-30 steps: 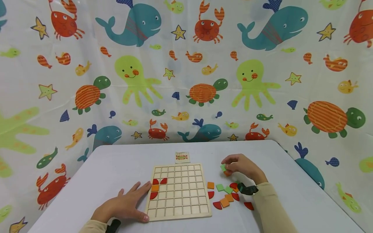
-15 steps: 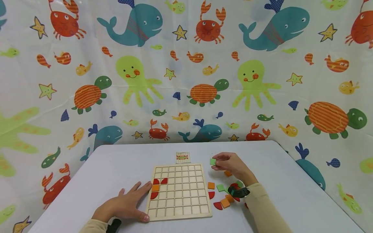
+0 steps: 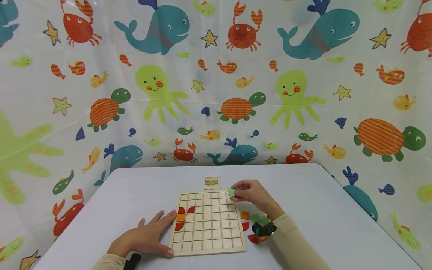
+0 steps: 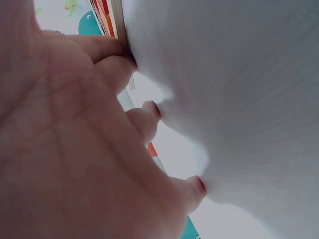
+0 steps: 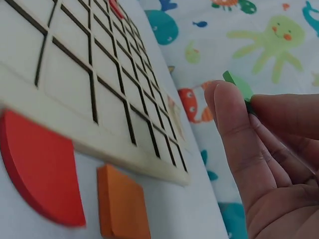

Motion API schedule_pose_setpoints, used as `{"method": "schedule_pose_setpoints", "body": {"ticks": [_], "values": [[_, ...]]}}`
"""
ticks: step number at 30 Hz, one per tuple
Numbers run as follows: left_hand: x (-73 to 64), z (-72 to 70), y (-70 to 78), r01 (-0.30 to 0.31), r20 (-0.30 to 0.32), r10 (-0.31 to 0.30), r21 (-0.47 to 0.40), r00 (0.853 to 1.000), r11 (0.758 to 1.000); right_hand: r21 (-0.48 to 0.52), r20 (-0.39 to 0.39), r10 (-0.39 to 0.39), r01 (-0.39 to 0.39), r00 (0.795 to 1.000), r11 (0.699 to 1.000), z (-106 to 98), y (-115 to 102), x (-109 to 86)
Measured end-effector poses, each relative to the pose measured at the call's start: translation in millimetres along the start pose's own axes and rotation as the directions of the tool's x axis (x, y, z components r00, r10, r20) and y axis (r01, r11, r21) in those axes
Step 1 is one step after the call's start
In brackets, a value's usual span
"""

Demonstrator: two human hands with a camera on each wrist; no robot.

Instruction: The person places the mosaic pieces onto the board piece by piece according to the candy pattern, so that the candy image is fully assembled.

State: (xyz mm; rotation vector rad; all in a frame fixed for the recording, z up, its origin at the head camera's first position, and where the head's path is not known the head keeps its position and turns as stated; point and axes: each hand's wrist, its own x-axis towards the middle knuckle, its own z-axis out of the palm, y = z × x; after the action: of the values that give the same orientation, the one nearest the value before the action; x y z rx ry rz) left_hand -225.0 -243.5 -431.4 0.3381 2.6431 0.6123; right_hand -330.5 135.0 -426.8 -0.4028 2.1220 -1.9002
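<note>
Now that my right hand [image 3: 250, 195] has brought one green square [image 3: 231, 192], pinched, unplaced, to the wooden board [image 3: 207, 234], far right corner, my spread left hand [image 3: 146, 233] touches the left edge.

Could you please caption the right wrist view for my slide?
Right hand pinching a green tile near the gridded board.

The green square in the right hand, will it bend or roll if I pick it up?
The green square is probably stiff, as its edges look straight between the fingers. It likely won't roll, since it is flat with corners. It may feel light, as it looks small and thin.
</note>
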Motion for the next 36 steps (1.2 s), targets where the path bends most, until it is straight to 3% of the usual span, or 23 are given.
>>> {"method": "schedule_pose_setpoints", "body": {"ticks": [8, 18, 26, 36], "values": [[-1.0, -0.7, 1.2, -0.004, 0.003, 0.004, 0.0, 1.0, 1.0, 0.042, 0.09, -0.036, 0.032, 0.995, 0.999, 24, -5, 1.6], [-0.5, 2.6, 1.0, 0.045, 0.0, -0.045, 0.011, 0.999, 0.999, 0.059, 0.185, -0.057, 0.047, 0.981, 0.997, 51, -13, 1.5], [-0.2, -1.2, 5.2, 0.029, 0.002, -0.029, 0.003, 1.0, 1.0, 0.072, 0.197, -0.079, 0.066, 0.977, 0.995, 61, -19, 3.8], [2.2, 0.9, 2.9, 0.024, 0.006, -0.024, 0.005, 1.0, 1.0, 0.102, 0.217, -0.076, 0.055, 0.973, 0.993, 97, -26, 20.3]]}}
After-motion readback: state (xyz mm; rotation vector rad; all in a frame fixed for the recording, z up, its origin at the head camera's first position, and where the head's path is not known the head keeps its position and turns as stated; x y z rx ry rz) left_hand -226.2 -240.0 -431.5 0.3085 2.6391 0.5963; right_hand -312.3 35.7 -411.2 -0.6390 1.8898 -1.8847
